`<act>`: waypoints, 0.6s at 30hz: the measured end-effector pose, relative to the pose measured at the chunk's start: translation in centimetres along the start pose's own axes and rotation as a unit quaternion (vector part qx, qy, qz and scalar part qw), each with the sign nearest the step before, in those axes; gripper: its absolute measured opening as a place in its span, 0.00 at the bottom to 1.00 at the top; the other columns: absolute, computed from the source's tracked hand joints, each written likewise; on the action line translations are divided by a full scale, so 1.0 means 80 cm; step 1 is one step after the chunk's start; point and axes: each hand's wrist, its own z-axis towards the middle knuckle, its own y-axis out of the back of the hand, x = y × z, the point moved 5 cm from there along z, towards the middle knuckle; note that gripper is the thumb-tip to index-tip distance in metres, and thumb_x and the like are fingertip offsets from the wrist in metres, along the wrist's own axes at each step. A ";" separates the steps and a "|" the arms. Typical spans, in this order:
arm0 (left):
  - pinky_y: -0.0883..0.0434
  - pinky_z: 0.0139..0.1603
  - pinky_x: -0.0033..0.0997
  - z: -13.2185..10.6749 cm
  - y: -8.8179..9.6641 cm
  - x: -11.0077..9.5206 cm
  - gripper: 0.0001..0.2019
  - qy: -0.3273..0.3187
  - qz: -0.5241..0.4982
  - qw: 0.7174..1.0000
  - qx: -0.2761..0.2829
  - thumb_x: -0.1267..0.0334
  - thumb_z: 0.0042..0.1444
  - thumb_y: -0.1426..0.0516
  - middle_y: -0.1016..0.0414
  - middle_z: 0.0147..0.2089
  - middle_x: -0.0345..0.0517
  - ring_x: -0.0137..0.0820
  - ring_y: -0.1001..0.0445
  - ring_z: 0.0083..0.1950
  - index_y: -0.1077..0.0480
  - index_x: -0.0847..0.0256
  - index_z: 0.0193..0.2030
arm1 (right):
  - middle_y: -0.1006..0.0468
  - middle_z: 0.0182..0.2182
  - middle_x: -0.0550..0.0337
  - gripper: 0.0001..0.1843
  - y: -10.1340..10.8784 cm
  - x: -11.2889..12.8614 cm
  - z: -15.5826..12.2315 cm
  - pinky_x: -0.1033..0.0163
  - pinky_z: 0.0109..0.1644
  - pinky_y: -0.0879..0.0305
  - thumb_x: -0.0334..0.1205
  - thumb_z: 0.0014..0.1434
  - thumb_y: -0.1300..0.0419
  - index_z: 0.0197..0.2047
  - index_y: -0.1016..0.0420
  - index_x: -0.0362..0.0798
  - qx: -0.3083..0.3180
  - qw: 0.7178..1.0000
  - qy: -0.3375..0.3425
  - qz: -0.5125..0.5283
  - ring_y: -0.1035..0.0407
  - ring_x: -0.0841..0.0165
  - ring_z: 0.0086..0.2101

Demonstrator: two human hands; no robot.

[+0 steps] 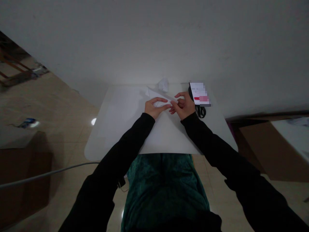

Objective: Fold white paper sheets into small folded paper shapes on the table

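Well inside the near table edge (169,151), hands (154,109) (185,108) pinch paper (156,93)

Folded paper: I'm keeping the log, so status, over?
Left hand, right hand: both on folded paper. Paper over table. Phone close by right hand, seemingly not blocking.

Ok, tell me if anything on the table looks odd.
One thing, perhaps: the white paper piece at the back of the table, beyond the folded paper, looks uneven, crumpled or folded; I can't tell which. Nothing looks spilled.
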 end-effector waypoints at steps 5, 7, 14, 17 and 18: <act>0.29 0.56 0.43 0.004 -0.001 -0.002 0.14 -0.022 0.024 0.999 0.029 0.62 0.40 0.30 0.20 0.37 0.44 0.34 0.23 0.43 0.23 0.62 0.35 | 0.28 0.19 0.72 0.22 -0.004 -0.014 0.005 0.68 0.17 0.32 0.55 0.51 0.33 0.39 0.37 0.52 0.002 0.999 -0.014 0.029 0.29 0.72 0.17; 0.27 0.54 0.40 0.007 0.001 -0.011 0.17 -0.052 0.024 0.998 0.038 0.63 0.42 0.31 0.21 0.43 0.46 0.33 0.24 0.45 0.24 0.61 0.40 | 0.29 0.17 0.71 0.25 0.000 -0.018 0.010 0.68 0.15 0.35 0.59 0.49 0.33 0.38 0.36 0.51 -0.016 0.999 -0.011 0.034 0.31 0.73 0.15; 0.23 0.36 0.27 0.016 0.022 -0.037 0.23 -0.044 -0.006 0.991 0.126 0.61 0.42 0.31 0.25 0.46 0.47 0.27 0.24 0.35 0.28 0.62 0.46 | 0.32 0.13 0.70 0.28 0.042 -0.010 0.041 0.70 0.12 0.43 0.64 0.42 0.30 0.27 0.32 0.47 0.015 0.999 -0.020 0.033 0.39 0.77 0.12; 0.21 0.38 0.31 0.012 0.031 -0.045 0.24 -0.038 0.008 0.977 0.209 0.63 0.34 0.28 0.22 0.44 0.48 0.30 0.21 0.35 0.24 0.64 0.41 | 0.31 0.12 0.69 0.27 0.045 -0.004 0.043 0.70 0.12 0.44 0.62 0.42 0.29 0.26 0.31 0.46 0.108 0.993 -0.043 0.030 0.39 0.77 0.11; 0.20 0.38 0.32 0.010 0.033 -0.046 0.25 -0.027 0.003 0.972 0.234 0.63 0.32 0.27 0.21 0.41 0.48 0.32 0.21 0.35 0.23 0.64 0.41 | 0.31 0.12 0.69 0.27 0.044 -0.002 0.042 0.70 0.12 0.44 0.61 0.43 0.29 0.26 0.31 0.46 0.132 0.990 -0.046 0.031 0.39 0.77 0.12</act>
